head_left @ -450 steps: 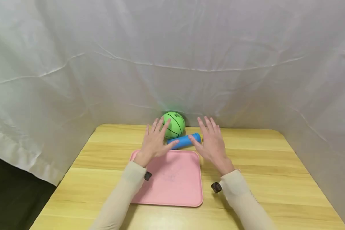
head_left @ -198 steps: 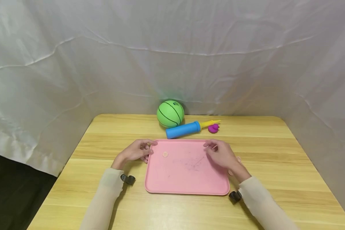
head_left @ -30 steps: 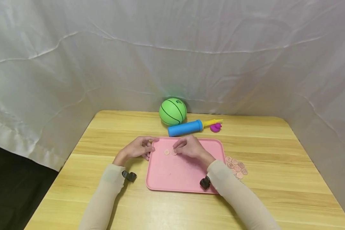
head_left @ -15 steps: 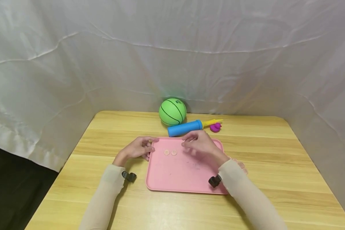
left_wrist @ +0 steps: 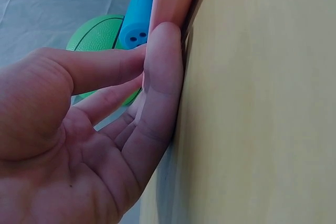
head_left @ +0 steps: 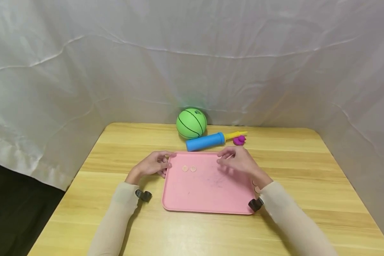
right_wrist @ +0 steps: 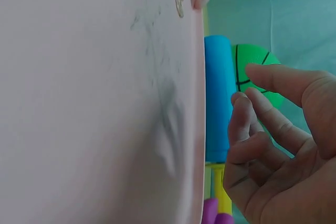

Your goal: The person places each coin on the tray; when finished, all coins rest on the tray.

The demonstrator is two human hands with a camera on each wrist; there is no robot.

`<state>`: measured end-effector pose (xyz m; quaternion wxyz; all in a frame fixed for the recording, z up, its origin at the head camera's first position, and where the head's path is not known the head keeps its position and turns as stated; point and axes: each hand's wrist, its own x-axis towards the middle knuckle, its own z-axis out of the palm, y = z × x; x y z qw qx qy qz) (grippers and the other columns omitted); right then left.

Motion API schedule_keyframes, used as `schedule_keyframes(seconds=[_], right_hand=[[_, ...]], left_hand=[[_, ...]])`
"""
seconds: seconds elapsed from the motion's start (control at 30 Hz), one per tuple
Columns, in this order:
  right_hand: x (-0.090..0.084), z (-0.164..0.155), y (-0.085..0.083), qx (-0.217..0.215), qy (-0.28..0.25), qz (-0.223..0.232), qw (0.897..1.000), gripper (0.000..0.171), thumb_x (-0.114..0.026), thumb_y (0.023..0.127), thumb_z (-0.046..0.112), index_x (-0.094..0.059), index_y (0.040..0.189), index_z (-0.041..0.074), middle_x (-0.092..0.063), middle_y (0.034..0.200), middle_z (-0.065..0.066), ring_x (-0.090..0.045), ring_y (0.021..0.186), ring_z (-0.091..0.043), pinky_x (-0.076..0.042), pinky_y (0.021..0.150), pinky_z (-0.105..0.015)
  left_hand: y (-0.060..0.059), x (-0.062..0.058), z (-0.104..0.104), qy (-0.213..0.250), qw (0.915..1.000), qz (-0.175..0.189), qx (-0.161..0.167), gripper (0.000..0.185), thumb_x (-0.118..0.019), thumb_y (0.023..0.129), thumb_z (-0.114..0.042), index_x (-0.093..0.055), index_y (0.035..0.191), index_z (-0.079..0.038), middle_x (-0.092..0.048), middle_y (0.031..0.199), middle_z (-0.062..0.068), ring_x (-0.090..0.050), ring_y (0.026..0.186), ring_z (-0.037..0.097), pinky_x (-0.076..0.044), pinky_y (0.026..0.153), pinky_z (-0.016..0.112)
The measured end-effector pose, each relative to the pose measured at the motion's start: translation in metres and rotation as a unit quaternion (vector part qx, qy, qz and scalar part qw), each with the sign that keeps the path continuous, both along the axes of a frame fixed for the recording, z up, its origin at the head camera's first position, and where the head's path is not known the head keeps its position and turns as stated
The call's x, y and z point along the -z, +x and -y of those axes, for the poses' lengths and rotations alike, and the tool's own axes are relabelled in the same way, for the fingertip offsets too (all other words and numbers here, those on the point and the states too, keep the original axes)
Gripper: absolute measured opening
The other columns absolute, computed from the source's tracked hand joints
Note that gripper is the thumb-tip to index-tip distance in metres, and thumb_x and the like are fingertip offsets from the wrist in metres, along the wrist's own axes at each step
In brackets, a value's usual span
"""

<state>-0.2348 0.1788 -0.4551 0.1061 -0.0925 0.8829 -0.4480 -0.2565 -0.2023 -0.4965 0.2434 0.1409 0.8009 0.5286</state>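
**Two hands at a pink tray (head_left: 188, 201) holding two coins (head_left: 193, 169)**

The tray lies flat on a wooden table (head_left: 192, 234), its long axis running left to right. The coins rest flat in its far left part, just beside each other, their row parallel to the tray's far edge. The left hand (head_left: 151, 164) pinches the tray's rim near the far left corner. The right hand (head_left: 238, 159) hangs over the far right part, fingers loosely bent, thumb apart from them, holding nothing. More coins (head_left: 257, 190) show partly beyond the tray's right edge, beside the right wrist. Behind the tray are a blue tube (head_left: 205, 142) with a yellow end pointing right, a small purple toy (head_left: 239, 140) and a green ball (head_left: 191, 123); the ball's dark print is too small to read.
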Motion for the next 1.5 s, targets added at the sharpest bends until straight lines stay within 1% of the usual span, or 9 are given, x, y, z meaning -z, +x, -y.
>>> schedule_keyframes(seconds=[0.07, 0.2, 0.37, 0.6, 0.83, 0.93, 1.07, 1.3, 1.5], right_hand=[[0.001, -0.005, 0.003, 0.002, -0.001, -0.003, 1.0, 0.029, -0.082, 0.096, 0.022, -0.08, 0.118, 0.003, -0.08, 0.102, -0.012, -0.07, 0.084, -0.02, -0.057, 0.075, -0.026], [0.005, -0.015, 0.009, 0.003, 0.001, -0.005, 1.0, 0.027, -0.078, 0.1, 0.02, -0.08, 0.118, 0.0, -0.08, 0.099, -0.016, -0.07, 0.078, -0.022, -0.058, 0.063, -0.023], [0.007, -0.027, 0.014, 0.021, -0.002, 0.009, 1.0, 0.032, -0.072, 0.106, 0.024, -0.078, 0.125, -0.001, -0.077, 0.097, -0.021, -0.069, 0.074, -0.026, -0.058, 0.055, -0.027], [0.001, -0.048, 0.021, 0.035, 0.002, 0.013, 0.999, 0.031, -0.077, 0.103, 0.022, -0.078, 0.125, 0.001, -0.078, 0.105, -0.019, -0.067, 0.078, -0.025, -0.061, 0.057, -0.029], [0.002, -0.069, 0.027, 0.057, 0.012, 0.012, 0.998, 0.03, -0.078, 0.102, 0.022, -0.079, 0.125, 0.003, -0.078, 0.105, -0.018, -0.063, 0.079, -0.019, -0.058, 0.061, -0.026], [0.003, -0.075, 0.029, 0.063, 0.017, 0.011, 0.998, 0.031, -0.078, 0.102, 0.024, -0.079, 0.125, 0.003, -0.078, 0.107, -0.018, -0.061, 0.077, -0.017, -0.056, 0.057, -0.025], [0.005, -0.083, 0.031, 0.062, 0.018, 0.015, 0.998, 0.033, -0.077, 0.103, 0.026, -0.078, 0.126, 0.002, -0.078, 0.104, -0.018, -0.061, 0.072, -0.016, -0.056, 0.052, -0.027], [0.006, -0.093, 0.035, 0.054, 0.016, 0.018, 0.998, 0.032, -0.074, 0.106, 0.025, -0.077, 0.126, 0.0, -0.078, 0.097, -0.017, -0.065, 0.066, -0.019, -0.06, 0.055, -0.029], [0.011, -0.099, 0.039, 0.052, 0.035, 0.018, 0.998, 0.031, -0.076, 0.105, 0.025, -0.078, 0.121, -0.001, -0.079, 0.101, -0.016, -0.066, 0.072, -0.019, -0.062, 0.058, -0.029]], left_hand=[[0.0, 0.001, 0.0, 0.001, 1.0, 0.001, 0.002, 0.052, -0.063, 0.107, -0.002, -0.054, 0.158, 0.0, -0.065, 0.099, 0.014, -0.071, 0.073, 0.019, -0.072, 0.068, 0.037], [0.003, 0.002, 0.002, 0.003, 1.0, 0.008, 0.003, 0.053, -0.064, 0.106, 0.0, -0.054, 0.158, 0.001, -0.063, 0.098, 0.013, -0.069, 0.071, 0.019, -0.072, 0.068, 0.037], [0.004, 0.003, 0.002, 0.011, 0.9999, 0.012, -0.001, 0.052, -0.065, 0.106, 0.0, -0.054, 0.158, 0.0, -0.063, 0.096, 0.013, -0.07, 0.071, 0.018, -0.072, 0.066, 0.037], [0.003, 0.001, 0.001, 0.008, 0.9999, 0.011, -0.003, 0.051, -0.063, 0.107, 0.0, -0.055, 0.157, 0.0, -0.064, 0.096, 0.013, -0.07, 0.071, 0.018, -0.072, 0.066, 0.037], [0.001, 0.002, 0.001, 0.008, 0.9999, 0.009, -0.001, 0.051, -0.064, 0.107, 0.0, -0.055, 0.157, 0.0, -0.063, 0.097, 0.013, -0.07, 0.07, 0.018, -0.072, 0.066, 0.038], [0.001, 0.002, 0.001, 0.008, 0.9999, 0.011, -0.003, 0.051, -0.064, 0.107, -0.001, -0.055, 0.157, 0.0, -0.063, 0.096, 0.013, -0.07, 0.07, 0.018, -0.072, 0.066, 0.038], [0.0, 0.002, 0.0, 0.008, 0.9999, 0.015, -0.004, 0.051, -0.064, 0.107, -0.001, -0.055, 0.157, 0.0, -0.063, 0.096, 0.013, -0.07, 0.07, 0.018, -0.072, 0.066, 0.037], [-0.001, 0.0, 0.0, 0.003, 0.9999, 0.01, -0.003, 0.051, -0.064, 0.107, -0.001, -0.055, 0.157, 0.0, -0.063, 0.096, 0.013, -0.07, 0.071, 0.019, -0.072, 0.066, 0.037], [-0.001, -0.001, -0.001, 0.006, 0.9998, 0.018, -0.006, 0.052, -0.064, 0.106, -0.001, -0.056, 0.158, -0.003, -0.064, 0.096, 0.012, -0.071, 0.071, 0.019, -0.072, 0.067, 0.037]])
